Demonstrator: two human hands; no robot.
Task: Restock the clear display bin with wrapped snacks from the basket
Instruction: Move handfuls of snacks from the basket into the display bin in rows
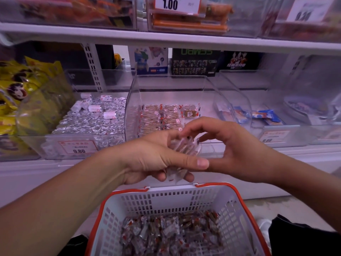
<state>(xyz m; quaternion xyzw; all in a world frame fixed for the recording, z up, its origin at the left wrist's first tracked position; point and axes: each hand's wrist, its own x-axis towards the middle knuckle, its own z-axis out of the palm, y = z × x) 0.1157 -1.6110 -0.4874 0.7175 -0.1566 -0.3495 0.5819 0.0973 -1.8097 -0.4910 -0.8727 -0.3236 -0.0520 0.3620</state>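
a: left hand (pixel 158 159) — fingers curled round a small stack of clear-wrapped snacks (pixel 181 147), thumb laid across the front, held above the basket (pixel 166 198) and in front of the clear display bin (pixel 132 100).

b: right hand (pixel 227 145)?

a: fingers arched and slightly apart over the top of the stack; fingertips appear to touch the wrappers, though a firm grip cannot be told through the blur.

b: appearance of the snacks?

a: transparent wrappers with red-printed ends, brownish bars inside. the held count cannot be told. in the bin, flat rows are seen on the floor, with one square golden packet (pixel 191 112) at the back right.

b: counts?

a: one basket, white with an orange rim, many wrapped pieces heaped inside, too many to count. one bin being filled. beside it on the left, a bin of silver foil sweets (pixel 92 122).
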